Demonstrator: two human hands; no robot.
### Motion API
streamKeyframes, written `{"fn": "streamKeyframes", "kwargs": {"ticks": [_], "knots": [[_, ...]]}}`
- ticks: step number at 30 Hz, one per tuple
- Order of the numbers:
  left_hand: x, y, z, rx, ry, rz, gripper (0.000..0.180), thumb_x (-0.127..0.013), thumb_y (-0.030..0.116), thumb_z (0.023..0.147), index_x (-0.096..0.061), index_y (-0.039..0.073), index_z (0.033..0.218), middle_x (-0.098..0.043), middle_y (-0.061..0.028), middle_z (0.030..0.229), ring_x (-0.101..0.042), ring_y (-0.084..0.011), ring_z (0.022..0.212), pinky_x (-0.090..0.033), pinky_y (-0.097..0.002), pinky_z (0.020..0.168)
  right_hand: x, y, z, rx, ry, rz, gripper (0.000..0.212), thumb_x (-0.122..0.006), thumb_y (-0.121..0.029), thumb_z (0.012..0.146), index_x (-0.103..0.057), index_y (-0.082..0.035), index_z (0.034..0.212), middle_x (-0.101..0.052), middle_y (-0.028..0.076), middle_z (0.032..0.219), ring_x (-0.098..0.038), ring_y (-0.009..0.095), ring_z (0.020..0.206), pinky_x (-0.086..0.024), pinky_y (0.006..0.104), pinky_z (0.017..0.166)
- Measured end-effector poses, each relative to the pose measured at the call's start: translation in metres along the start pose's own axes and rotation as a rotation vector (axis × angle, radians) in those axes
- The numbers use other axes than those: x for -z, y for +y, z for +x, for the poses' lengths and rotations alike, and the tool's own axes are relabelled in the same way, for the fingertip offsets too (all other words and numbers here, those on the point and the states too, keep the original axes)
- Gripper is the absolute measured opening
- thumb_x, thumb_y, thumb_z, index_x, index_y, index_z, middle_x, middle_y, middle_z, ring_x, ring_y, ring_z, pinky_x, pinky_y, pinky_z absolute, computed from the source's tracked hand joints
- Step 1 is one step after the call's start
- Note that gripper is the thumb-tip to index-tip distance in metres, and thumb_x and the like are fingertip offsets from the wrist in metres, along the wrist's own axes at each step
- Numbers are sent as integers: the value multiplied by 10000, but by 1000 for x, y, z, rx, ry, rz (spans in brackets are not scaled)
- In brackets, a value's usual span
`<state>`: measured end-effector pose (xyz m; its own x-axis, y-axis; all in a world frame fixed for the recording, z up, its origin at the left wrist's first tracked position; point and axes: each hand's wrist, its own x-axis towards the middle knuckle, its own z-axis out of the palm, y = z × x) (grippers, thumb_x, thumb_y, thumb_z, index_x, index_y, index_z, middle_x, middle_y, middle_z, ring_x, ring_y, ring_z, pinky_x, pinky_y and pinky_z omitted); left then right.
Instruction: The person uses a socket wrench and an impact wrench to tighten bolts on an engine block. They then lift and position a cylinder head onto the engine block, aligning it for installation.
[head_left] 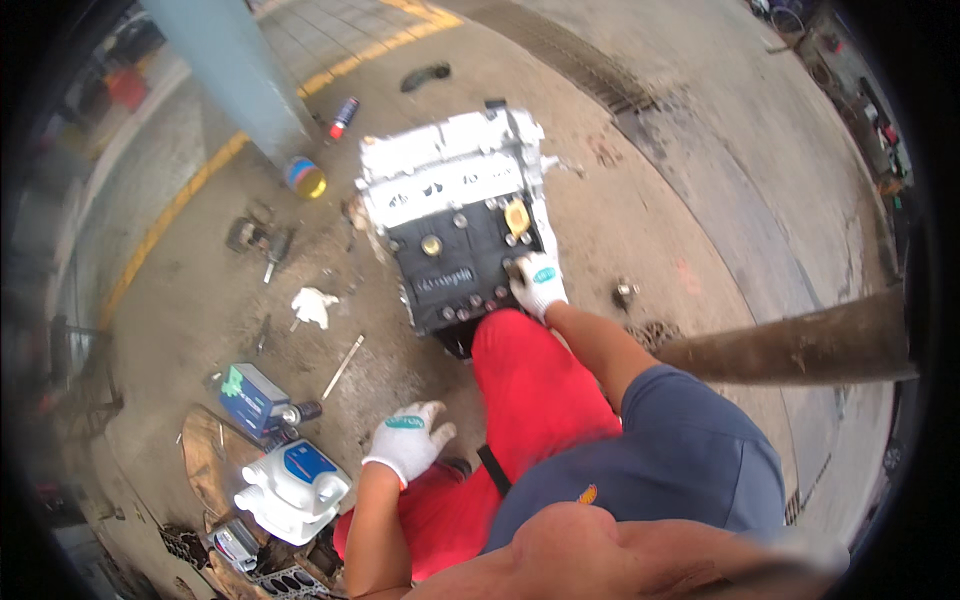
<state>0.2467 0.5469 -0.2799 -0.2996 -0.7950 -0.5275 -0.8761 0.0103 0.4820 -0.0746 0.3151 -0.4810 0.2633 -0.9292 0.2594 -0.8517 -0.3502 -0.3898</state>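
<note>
An engine block (440, 272) with a black side and silver upper parts sits on the floor in front of me. Two yellowish round or oval fittings and several bolt heads show on its dark face. My right hand (538, 282), in a white glove, is at the block's right near corner. Its fingers are curled against the edge, and whatever they pinch is hidden. My left hand (407, 442), also gloved in white, hovers by my red-trousered knee. Its fingers are apart and hold nothing.
White jugs (295, 490) and a blue box (252, 400) stand at lower left. A pale strip (343, 367), a white glove or rag (314, 307) and metal parts (268, 245) lie left of the block. A grey post (235, 75) rises beyond; a thick pipe (790, 340) extends on the right.
</note>
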Motion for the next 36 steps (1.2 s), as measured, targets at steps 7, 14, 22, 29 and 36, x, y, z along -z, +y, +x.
{"fn": "streamKeyframes", "kwargs": {"ticks": [7, 14, 22, 29, 36], "knots": [[17, 2, -2, 104, -35, 28, 569, -564, 508, 1055, -644, 90, 1433, -668, -209, 1431, -625, -398, 1337, -497, -494, 1128, -6, 3, -2, -11, 80, 44, 58, -760, -144, 822, -745, -110, 867, -729, 149, 925, -690, 382, 940, -543, 507, 876], [13, 8, -18, 45, 85, -3, 561, -569, 521, 1050, -638, 122, 1438, -676, -182, 1416, -626, -390, 1329, -493, -492, 1127, -12, -5, 1, 49, 64, -10, 230, -744, -128, 802, -746, -80, 1027, -713, 170, 1003, -672, 398, 1002, -530, 524, 921], [6, 16, -10, 3, 145, 47, 446, -625, 446, 1006, -721, 77, 1238, -734, -204, 1232, -697, -394, 1184, -535, -507, 1039, -28, 17, -4, 80, 73, -97, 264, -756, -186, 795, -708, -69, 1027, -704, 168, 1013, -656, 405, 1043, -506, 528, 968], [-2, 35, -7, -23, 174, 36, 403, -674, 424, 969, -740, 74, 1158, -752, -179, 1182, -712, -380, 1137, -544, -488, 1006, -23, 27, -5, 44, -72, -138, 362, -786, -163, 824, -704, -63, 1162, -713, 192, 1124, -648, 422, 1125, -511, 518, 1008], [-13, 18, -19, 52, 147, 2, 429, -686, 446, 954, -743, 66, 1146, -759, -179, 1175, -720, -388, 1125, -554, -500, 1001, -26, 20, -1, 42, -52, -139, 402, -759, -143, 849, -685, -14, 1222, -696, 213, 1168, -639, 422, 1145, -509, 515, 1012]]}}
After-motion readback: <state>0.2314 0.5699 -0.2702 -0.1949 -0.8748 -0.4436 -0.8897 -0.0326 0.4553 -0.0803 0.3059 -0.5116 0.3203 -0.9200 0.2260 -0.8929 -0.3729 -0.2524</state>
